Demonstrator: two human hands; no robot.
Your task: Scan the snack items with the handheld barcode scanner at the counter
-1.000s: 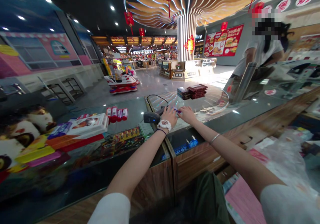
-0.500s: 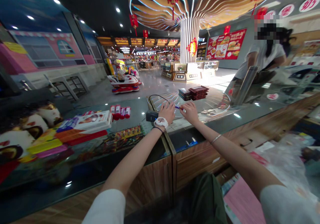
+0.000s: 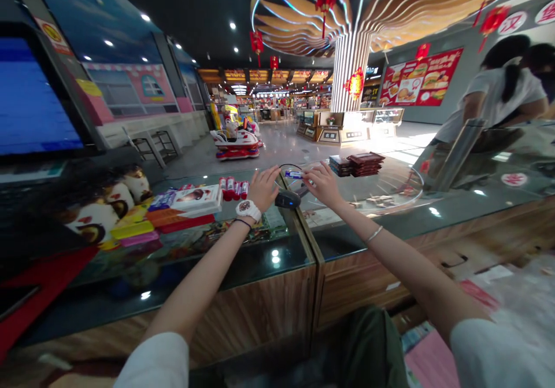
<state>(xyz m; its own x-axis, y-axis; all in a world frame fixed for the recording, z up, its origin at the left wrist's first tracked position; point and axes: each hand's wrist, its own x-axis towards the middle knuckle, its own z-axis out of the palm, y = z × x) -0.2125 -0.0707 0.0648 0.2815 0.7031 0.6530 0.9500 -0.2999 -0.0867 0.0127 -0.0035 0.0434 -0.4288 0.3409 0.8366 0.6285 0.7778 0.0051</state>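
Note:
A small blue-and-white wrapped stick (image 3: pixel 293 174) is held level above the glass counter. My right hand (image 3: pixel 323 185) pinches its right end between thumb and fingers. On the other side, my left hand (image 3: pixel 261 191), with a white watch on the wrist, has its fingers stretched toward the stick's left end, a small gap between them. Just below the stick sits a black scanner-like device (image 3: pixel 287 199) with a blue light and a black cable. Several red-and-purple wrapped rolls (image 3: pixel 234 188) stand left of my left hand.
Stacked dark packets (image 3: pixel 366 164) lie on the counter at the right. Flat boxes (image 3: pixel 195 200) and white-and-brown packages (image 3: pixel 97 217) crowd the left, below a monitor (image 3: pixel 39 93). A person in a white shirt (image 3: pixel 489 99) stands beyond the counter at right.
My view has swung left, bringing the monitor in. My left hand has moved off the wrapped stick to the left, uncovering the stick and the black device. My right hand still pinches the stick.

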